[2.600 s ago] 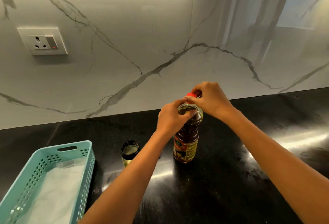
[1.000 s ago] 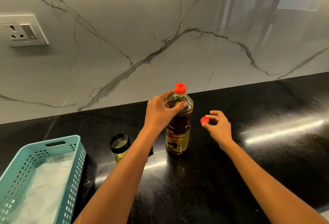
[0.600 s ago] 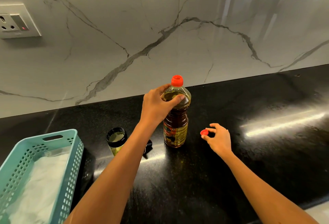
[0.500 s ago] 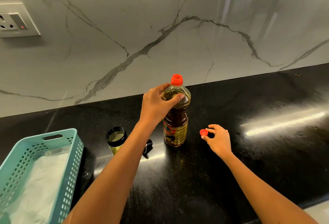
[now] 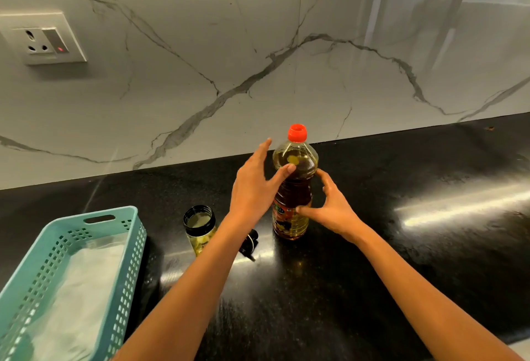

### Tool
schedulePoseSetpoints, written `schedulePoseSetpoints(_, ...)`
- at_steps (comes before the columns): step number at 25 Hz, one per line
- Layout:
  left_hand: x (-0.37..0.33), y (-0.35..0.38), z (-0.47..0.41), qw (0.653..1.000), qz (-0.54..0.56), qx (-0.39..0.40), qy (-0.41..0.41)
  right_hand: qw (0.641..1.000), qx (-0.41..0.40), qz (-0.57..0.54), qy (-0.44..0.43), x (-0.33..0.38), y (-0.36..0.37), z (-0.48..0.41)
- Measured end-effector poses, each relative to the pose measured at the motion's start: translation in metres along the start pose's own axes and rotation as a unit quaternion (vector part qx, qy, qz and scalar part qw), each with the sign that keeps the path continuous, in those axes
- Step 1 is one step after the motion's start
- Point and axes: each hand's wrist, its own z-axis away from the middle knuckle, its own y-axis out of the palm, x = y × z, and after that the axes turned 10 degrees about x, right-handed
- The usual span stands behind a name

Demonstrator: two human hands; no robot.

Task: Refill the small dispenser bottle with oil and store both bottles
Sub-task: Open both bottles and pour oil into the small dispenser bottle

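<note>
socket (image 5: 43,41): on marble wall (image 5: 200,31), far left, small red light lit.
basket (image 5: 132,269): teal, perforated, on worktop (image 5: 401,269) at lower left; white liner (image 5: 77,289) inside.
small bottle (image 5: 200,230): upright on worktop just right of basket, mouth open, black collar, yellowish oil low inside; partly hidden by left forearm.
pump top (image 5: 249,243): black, lying on its side on worktop between small bottle and oil bottle; partly hidden by left forearm.
left grip (image 5: 253,188): released, fingers straight and spread; thumb tip touches oil bottle shoulder, index points up beside the neck, apart from it.
oil bottle (image 5: 294,188): upright on worktop, centre, near the wall; red neck ring (image 5: 297,133) on top, looks uncapped; oil nearly to the shoulder; label on lower body.
right grip (image 5: 329,207): grasping oil bottle low on its right side; thumb across the label, fingers curled round the waist.
worktop: black, glossy, bright light streak at right.
right edge: wall carries blurred reflections, nothing legible.
</note>
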Motion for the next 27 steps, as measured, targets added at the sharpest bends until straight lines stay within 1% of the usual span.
schedulePoseSetpoints(2,0.025,-0.008,0.019,0.997,-0.032,-0.052,-0.04,0.999,-0.004,-0.038,-0.021,0.014,0.012,-0.001)
schedulePoseSetpoints(5,0.072,-0.021,0.049,0.983,-0.053,-0.138,-0.11,0.994,-0.075,-0.074,-0.025,0.016,0.03,-0.01)
schedulePoseSetpoints(7,0.098,-0.028,0.066,0.972,-0.024,-0.156,-0.172,0.988,-0.123,-0.094,-0.015,0.015,0.039,-0.019)
schedulePoseSetpoints(9,0.112,-0.032,0.077,0.966,0.036,-0.146,-0.211,0.982,-0.158,-0.099,-0.014,0.015,0.045,-0.024)
schedulePoseSetpoints(11,0.118,-0.032,0.079,0.966,0.077,-0.129,-0.212,0.979,-0.178,-0.096,-0.015,0.017,0.047,-0.025)
schedulePoseSetpoints(13,0.121,-0.032,0.078,0.967,0.091,-0.126,-0.203,0.979,-0.184,-0.092,-0.012,0.016,0.046,-0.027)
schedulePoseSetpoints(18,0.121,-0.035,0.079,0.971,0.092,-0.123,-0.184,0.977,-0.191,-0.096,-0.016,0.016,0.044,-0.032)
schedulePoseSetpoints(22,0.12,-0.036,0.08,0.971,0.109,-0.127,-0.172,0.976,-0.196,-0.09,-0.039,0.02,0.043,-0.038)
schedulePoseSetpoints(24,0.119,-0.037,0.08,0.97,0.11,-0.132,-0.169,0.98,-0.185,-0.05,-0.056,0.025,0.045,-0.039)
schedulePoseSetpoints(27,0.119,-0.037,0.08,0.972,0.111,-0.133,-0.161,0.98,-0.163,0.067,-0.095,0.033,0.053,-0.038)
